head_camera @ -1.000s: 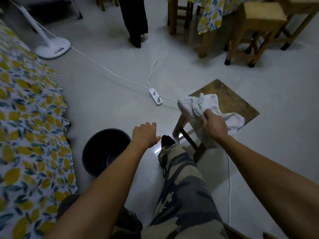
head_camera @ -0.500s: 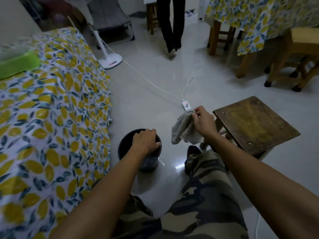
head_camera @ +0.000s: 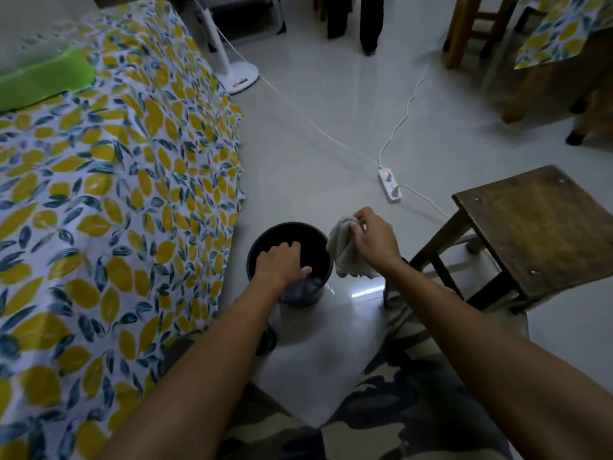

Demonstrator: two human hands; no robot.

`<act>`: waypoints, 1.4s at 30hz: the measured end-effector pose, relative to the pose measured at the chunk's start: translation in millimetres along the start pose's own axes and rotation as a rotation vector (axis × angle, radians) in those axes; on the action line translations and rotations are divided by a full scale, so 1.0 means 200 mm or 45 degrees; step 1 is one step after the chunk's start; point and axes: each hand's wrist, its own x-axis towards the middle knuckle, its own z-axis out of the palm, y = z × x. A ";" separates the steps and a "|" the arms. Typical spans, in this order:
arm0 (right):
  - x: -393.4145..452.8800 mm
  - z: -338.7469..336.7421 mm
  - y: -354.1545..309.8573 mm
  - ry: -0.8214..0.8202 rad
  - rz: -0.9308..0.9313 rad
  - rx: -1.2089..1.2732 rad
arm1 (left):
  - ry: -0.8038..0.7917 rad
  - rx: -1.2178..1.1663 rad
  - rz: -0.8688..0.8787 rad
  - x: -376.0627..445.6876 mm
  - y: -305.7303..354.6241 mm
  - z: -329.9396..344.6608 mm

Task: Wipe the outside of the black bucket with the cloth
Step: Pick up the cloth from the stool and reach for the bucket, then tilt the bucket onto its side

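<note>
The black bucket (head_camera: 292, 234) stands upright on the pale floor between my knees, with something bluish lying in its bottom. My left hand (head_camera: 282, 263) rests on its near rim, fingers curled over the edge and gripping it. My right hand (head_camera: 373, 240) holds the whitish cloth (head_camera: 345, 250), which hangs bunched just to the right of the bucket, touching or almost touching its outer wall.
A table under a lemon-print cloth (head_camera: 116, 194) fills the left, with a green tray (head_camera: 43, 79) on it. A dark wooden stool (head_camera: 537, 227) stands at the right. A power strip (head_camera: 389, 184) and white cables cross the floor; a fan base (head_camera: 240, 78) and a person's legs (head_camera: 355, 21) are farther back.
My right hand lifted the cloth off the stool and carried it left to the bucket's side. My left hand came down onto the bucket's rim. My view tilted up and left.
</note>
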 end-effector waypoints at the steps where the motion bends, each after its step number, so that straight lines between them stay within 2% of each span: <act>1: 0.01 0.02 0.02 0.005 0.026 0.012 | -0.022 -0.006 -0.004 0.04 -0.01 0.04; 12: 0.20 0.28 0.31 0.062 0.234 0.154 | -0.428 -0.197 -0.025 0.61 0.02 0.59; 21: 0.37 0.35 0.47 0.091 0.340 0.216 | -0.566 -0.282 -0.066 0.95 0.13 0.94; 28: 0.36 0.35 0.48 0.117 0.385 0.222 | -0.549 -0.210 -0.057 0.96 0.15 0.94; 32: 0.32 0.30 0.43 0.121 0.373 0.223 | -0.526 -0.239 -0.123 0.92 0.11 0.84; 42: 0.21 0.13 0.23 0.195 0.309 0.282 | -0.237 -0.529 -0.302 0.81 -0.10 0.48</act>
